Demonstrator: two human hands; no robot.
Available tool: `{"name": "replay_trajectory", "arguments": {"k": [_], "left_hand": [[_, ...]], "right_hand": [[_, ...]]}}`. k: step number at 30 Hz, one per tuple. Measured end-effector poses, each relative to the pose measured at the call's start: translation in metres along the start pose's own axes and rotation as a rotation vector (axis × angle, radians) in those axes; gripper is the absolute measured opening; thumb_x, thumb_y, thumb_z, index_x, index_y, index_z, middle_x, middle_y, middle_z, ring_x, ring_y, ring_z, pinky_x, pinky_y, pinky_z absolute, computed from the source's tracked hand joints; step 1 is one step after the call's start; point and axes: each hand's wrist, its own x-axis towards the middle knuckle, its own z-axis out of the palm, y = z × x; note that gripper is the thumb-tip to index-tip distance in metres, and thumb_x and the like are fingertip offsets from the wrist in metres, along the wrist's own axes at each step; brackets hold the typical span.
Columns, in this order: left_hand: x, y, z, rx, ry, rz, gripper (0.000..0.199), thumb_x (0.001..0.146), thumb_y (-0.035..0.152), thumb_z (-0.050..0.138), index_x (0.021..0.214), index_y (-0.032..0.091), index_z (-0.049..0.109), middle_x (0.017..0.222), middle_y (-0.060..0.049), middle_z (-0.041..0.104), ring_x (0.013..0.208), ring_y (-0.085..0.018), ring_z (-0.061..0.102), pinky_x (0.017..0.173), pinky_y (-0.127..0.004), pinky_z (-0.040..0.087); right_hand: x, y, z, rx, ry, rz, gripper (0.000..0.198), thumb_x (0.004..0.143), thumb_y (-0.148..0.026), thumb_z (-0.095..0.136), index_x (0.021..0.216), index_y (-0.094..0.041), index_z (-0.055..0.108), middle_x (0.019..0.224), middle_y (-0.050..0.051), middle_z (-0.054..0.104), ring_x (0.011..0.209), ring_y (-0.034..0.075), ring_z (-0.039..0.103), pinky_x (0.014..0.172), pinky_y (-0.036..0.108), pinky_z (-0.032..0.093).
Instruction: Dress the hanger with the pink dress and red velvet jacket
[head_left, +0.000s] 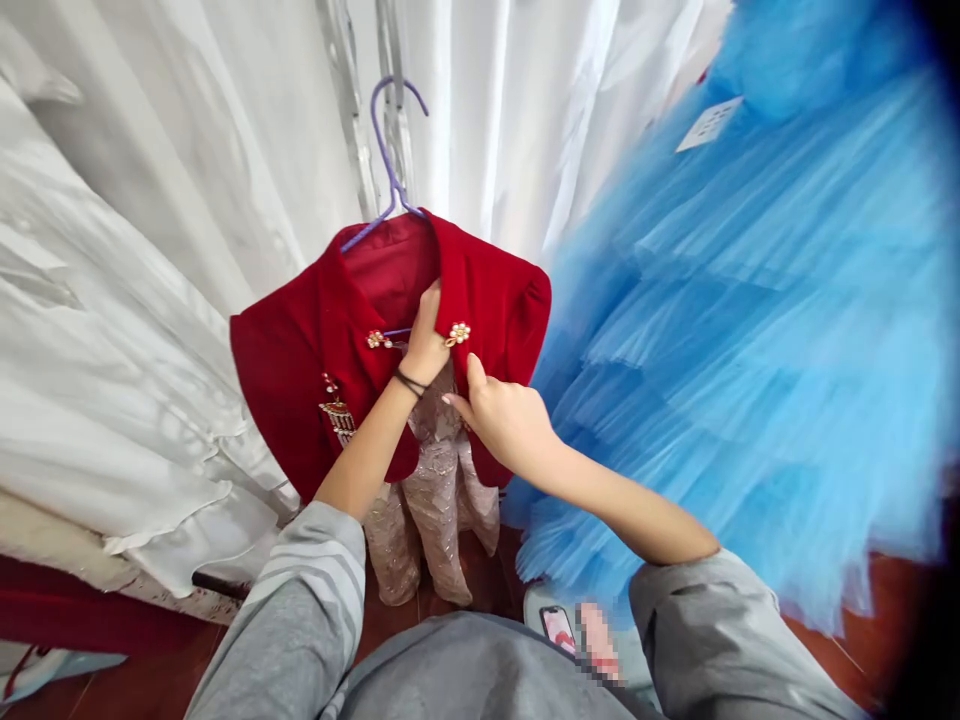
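Note:
A short red velvet jacket hangs from a purple hanger, its front parted. Pearl flower clasps sit on the front edges, and a fringed brooch is pinned on the left side. My left hand, a dark band on its wrist, reaches inside the opening and grips the lapel by the clasp; its fingertips are hidden behind the cloth. Just below, my right hand is closed on the same front edge, thumb on the inner side. Under the jacket hangs a sequined beige garment.
A layered blue tulle dress with a paper tag fills the right side. White drapery covers the left and back. By my body, a phone lies on a pale surface, above a red-brown tiled floor.

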Motion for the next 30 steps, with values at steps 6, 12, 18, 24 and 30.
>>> {"name": "replay_trajectory", "arguments": {"k": [6, 12, 18, 24, 30], "left_hand": [[-0.055, -0.014, -0.100, 0.440, 0.619, -0.090, 0.016, 0.096, 0.026, 0.050, 0.100, 0.020, 0.064, 0.103, -0.011, 0.063, 0.105, -0.024, 0.060, 0.101, -0.042, 0.047], [-0.129, -0.058, -0.136, 0.650, 0.818, -0.578, 0.024, 0.088, 0.038, 0.063, 0.096, 0.020, 0.049, 0.099, -0.009, 0.057, 0.096, -0.026, 0.055, 0.096, -0.046, 0.044], [-0.151, -0.077, -0.105, 0.661, 0.552, -0.639, 0.030, 0.098, 0.033, 0.048, 0.072, 0.024, 0.036, 0.069, 0.000, 0.046, 0.073, -0.020, 0.050, 0.077, -0.034, 0.041], [-0.176, -0.075, -0.081, 0.658, 0.469, -0.586, 0.036, 0.100, 0.033, 0.045, 0.069, 0.025, 0.029, 0.066, 0.000, 0.046, 0.068, -0.018, 0.048, 0.071, -0.032, 0.038], [-0.186, -0.072, -0.085, 0.637, 0.392, -0.619, 0.038, 0.099, 0.033, 0.046, 0.068, 0.025, 0.026, 0.066, 0.001, 0.045, 0.067, -0.018, 0.050, 0.071, -0.031, 0.042]], "right_hand": [[0.011, 0.017, -0.014, 0.186, 0.320, -0.017, 0.045, 0.100, -0.053, 0.041, 0.094, -0.020, 0.071, 0.081, 0.012, 0.072, 0.071, 0.025, 0.069, 0.054, 0.031, 0.038], [0.065, -0.026, 0.044, 0.661, 0.331, -0.243, 0.036, 0.094, -0.033, 0.052, 0.126, -0.018, 0.062, 0.106, 0.010, 0.071, 0.090, 0.023, 0.068, 0.077, 0.033, 0.052], [0.100, -0.054, 0.082, 0.774, 0.359, -0.066, 0.037, 0.089, -0.036, 0.059, 0.120, -0.016, 0.065, 0.083, 0.006, 0.069, 0.073, 0.020, 0.063, 0.067, 0.029, 0.047], [0.109, -0.035, 0.111, 0.966, 0.359, -0.040, 0.036, 0.093, -0.030, 0.050, 0.117, -0.015, 0.072, 0.087, 0.008, 0.075, 0.073, 0.020, 0.067, 0.074, 0.030, 0.052], [0.110, -0.027, 0.112, 0.923, 0.285, -0.104, 0.041, 0.097, -0.028, 0.045, 0.130, -0.017, 0.068, 0.110, 0.010, 0.075, 0.090, 0.025, 0.072, 0.083, 0.035, 0.055]]}}
